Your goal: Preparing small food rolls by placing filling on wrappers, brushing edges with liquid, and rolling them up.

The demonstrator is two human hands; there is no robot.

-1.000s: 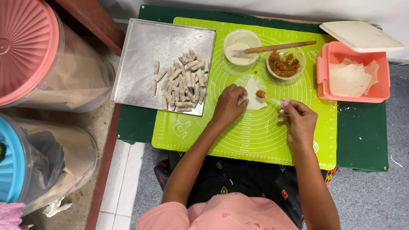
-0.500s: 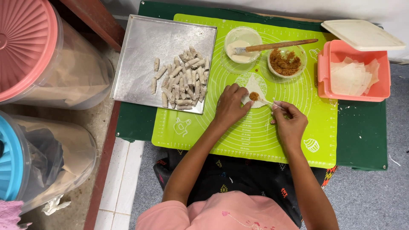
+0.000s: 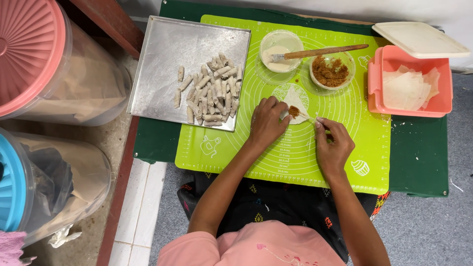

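Now my left hand (image 3: pixel 266 123) pins the wrapper (image 3: pixel 294 98) on the green mat (image 3: pixel 276 162), while my right hand (image 3: pixel 332 145), drawn nearer than a second ago, pinches the spoon (image 3: pixel 306 117) over the filling (image 3: pixel 294 111), so spooning looks done.

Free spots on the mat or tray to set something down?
Bare: the left half of the square metal tray, beside the pile of small pale rolls; the green silicone mat below the tray; the mat's lower right corner. Crowded: around the two bowls and the wrapper under both hands.
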